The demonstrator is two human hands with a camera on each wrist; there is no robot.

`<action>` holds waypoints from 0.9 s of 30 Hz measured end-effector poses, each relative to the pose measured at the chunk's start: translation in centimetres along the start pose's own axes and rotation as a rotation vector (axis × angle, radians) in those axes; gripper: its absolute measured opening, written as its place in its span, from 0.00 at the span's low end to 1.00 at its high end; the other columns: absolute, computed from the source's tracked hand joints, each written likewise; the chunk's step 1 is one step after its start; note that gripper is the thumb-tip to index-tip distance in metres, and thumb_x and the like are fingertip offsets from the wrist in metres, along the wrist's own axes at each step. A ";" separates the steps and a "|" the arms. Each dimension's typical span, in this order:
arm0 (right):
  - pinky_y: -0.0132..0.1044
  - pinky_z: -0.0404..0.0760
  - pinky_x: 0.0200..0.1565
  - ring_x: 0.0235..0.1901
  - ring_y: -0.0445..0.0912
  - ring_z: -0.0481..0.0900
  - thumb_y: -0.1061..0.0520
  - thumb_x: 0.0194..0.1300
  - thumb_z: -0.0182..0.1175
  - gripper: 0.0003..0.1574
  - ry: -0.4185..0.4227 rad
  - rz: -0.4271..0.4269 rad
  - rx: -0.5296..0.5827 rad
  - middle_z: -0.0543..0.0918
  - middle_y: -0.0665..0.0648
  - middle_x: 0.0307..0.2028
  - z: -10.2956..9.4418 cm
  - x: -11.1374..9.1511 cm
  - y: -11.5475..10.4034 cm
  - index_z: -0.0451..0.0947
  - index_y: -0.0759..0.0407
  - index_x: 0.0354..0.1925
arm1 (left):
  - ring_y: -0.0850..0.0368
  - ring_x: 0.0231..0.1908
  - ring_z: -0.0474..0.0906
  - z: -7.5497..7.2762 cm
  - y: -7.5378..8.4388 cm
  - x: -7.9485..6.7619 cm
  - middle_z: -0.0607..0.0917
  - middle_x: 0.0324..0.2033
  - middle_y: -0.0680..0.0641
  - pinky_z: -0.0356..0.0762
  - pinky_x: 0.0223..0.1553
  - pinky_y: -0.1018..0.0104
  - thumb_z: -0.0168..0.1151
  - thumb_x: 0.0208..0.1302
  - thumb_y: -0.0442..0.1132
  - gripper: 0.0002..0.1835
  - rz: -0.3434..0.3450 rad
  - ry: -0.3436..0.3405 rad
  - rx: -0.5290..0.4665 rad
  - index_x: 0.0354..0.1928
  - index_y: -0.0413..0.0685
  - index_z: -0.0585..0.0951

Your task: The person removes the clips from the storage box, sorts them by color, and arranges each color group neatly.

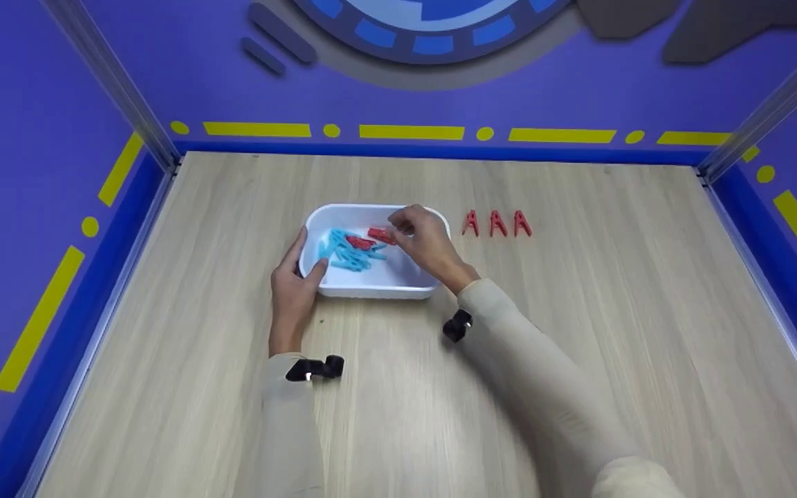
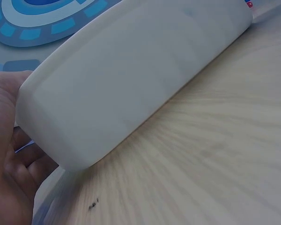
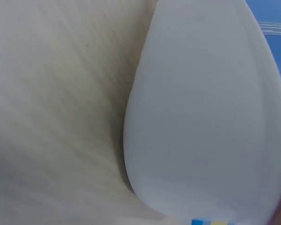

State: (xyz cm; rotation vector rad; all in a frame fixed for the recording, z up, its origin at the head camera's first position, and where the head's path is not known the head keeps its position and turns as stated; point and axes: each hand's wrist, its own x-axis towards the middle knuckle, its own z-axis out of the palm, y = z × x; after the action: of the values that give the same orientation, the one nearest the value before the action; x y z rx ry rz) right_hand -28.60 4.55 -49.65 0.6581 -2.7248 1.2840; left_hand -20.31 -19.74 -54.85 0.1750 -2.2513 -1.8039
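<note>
A white plastic basin [image 1: 378,292] stands on the table with blue clothespins [image 1: 351,257] piled in its left half and red clothespins [image 1: 360,243] among them. My left hand [image 1: 293,290] grips its left end, thumb over the rim and fingers along the outer wall; in the left wrist view, the left hand [image 2: 9,154] holds the basin's corner. Reaching over the right rim, my right hand [image 1: 427,242] has curled fingers and thumb at the right end of another red clothespin [image 1: 380,236], pinching it inside the basin. The right wrist view mostly shows the outer wall [image 3: 206,112].
Three red clothespins [image 1: 498,223] stand in a row on the wooden table [image 1: 620,290], right of the basin. Blue panels [image 1: 440,104] with yellow markings border the table at the back and both sides.
</note>
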 end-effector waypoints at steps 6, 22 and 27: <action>0.39 0.85 0.52 0.45 0.49 0.84 0.61 0.74 0.67 0.13 -0.024 0.098 -0.056 0.88 0.59 0.47 1.2 0.8 0.0 0.86 0.64 0.53 | 0.54 0.80 0.56 0.0 0.0 0.0 0.64 0.80 0.49 0.57 0.78 0.61 0.66 0.74 0.37 0.38 -0.006 0.000 0.007 0.82 0.50 0.65; 0.42 0.85 0.52 0.46 0.51 0.86 0.67 0.71 0.68 0.08 -0.108 0.067 -0.096 0.90 0.61 0.43 1.7 1.5 0.7 0.89 0.67 0.46 | 0.52 0.78 0.60 0.0 -0.4 0.2 0.68 0.78 0.45 0.60 0.77 0.62 0.68 0.72 0.33 0.37 0.044 0.015 -0.011 0.80 0.44 0.67; 0.42 0.85 0.52 0.46 0.52 0.85 0.70 0.67 0.64 0.10 -0.159 0.047 -0.066 0.88 0.62 0.43 1.8 1.4 0.8 0.89 0.69 0.45 | 0.51 0.79 0.59 -0.1 -0.2 0.1 0.67 0.79 0.46 0.60 0.77 0.60 0.68 0.72 0.34 0.38 0.032 0.007 -0.012 0.81 0.45 0.66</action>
State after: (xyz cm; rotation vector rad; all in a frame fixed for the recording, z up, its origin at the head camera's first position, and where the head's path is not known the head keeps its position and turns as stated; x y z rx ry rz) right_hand -29.97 3.19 -51.06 0.7237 -2.9121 1.1944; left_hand -20.44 -19.89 -55.03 0.1413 -2.2252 -1.7976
